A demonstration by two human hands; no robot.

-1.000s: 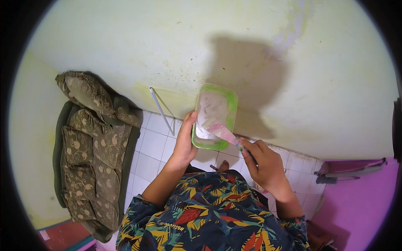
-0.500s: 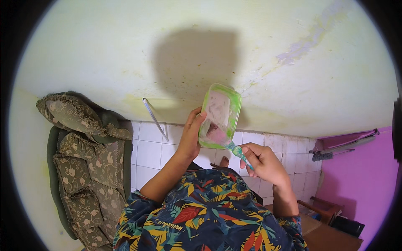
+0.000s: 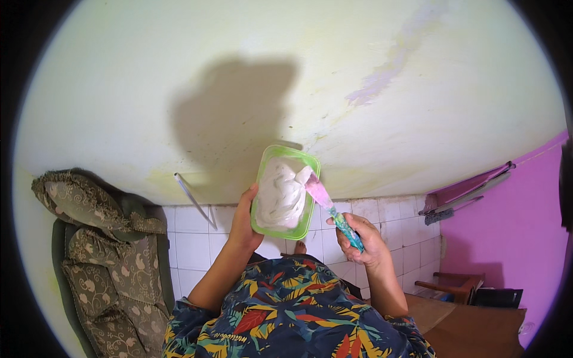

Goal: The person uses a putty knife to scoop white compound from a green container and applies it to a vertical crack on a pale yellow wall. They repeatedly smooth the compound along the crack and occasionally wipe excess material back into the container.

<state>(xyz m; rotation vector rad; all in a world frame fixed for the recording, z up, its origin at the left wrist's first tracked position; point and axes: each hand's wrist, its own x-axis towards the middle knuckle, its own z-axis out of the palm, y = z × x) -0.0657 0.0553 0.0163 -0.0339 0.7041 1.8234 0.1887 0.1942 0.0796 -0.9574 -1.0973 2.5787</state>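
Note:
A green-rimmed plastic tub (image 3: 316, 160) with a thick off-white paste (image 3: 279, 194) inside is gripped along its left side by my left hand (image 3: 243, 218). My right hand (image 3: 365, 240) is closed round the patterned teal handle of a putty knife (image 3: 346, 230). The blade, with a pinkish coating, crosses the tub's right rim. A small lump of paste sits at the blade's tip, over the paste in the tub.
Ahead stands a pale wall (image 3: 197, 131) with a peeling lilac streak. To the left is a patterned sofa (image 3: 113, 280), and a thin white tube (image 3: 194, 200) leans near the wall. A wooden chair (image 3: 456, 286) and brown table (image 3: 471, 328) stand at right, by a purple wall (image 3: 495, 227).
The tub has shifted left and tipped, so more paste shows. The putty knife's blade has come up out of the paste toward the right rim, now with a lump on its tip.

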